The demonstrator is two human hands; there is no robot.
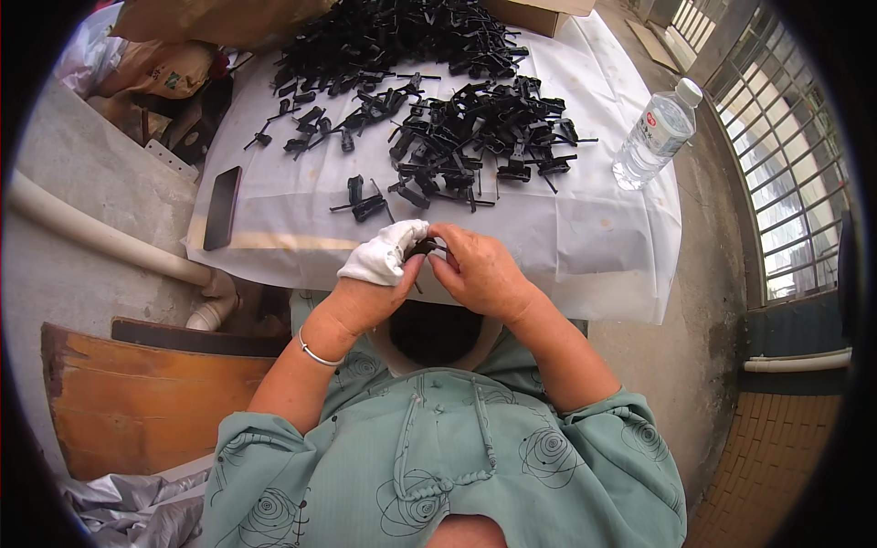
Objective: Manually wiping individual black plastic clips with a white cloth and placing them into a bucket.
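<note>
Both my hands meet above the near edge of the cloth-covered table (585,247), closed around one small black plastic part (422,247) with a thin stem. My left hand (379,265) wears a white glove or wrap over its fingers, with the thumb bare, and pinches the part from the left. From the right, the bare fingers and thumb of my right hand (475,265) grip the same part. Fingers hide much of its shape. Just beyond, a few loose black parts (368,206) lie on the cloth, in front of a large heap of similar parts (493,128).
A black phone (222,208) lies at the table's left edge. A clear water bottle (654,137) stands at the right. Below my hands, a dark-inside bucket (388,350) sits between my legs. A cardboard box (539,13) is at the back; a pipe (110,228) runs along the left wall.
</note>
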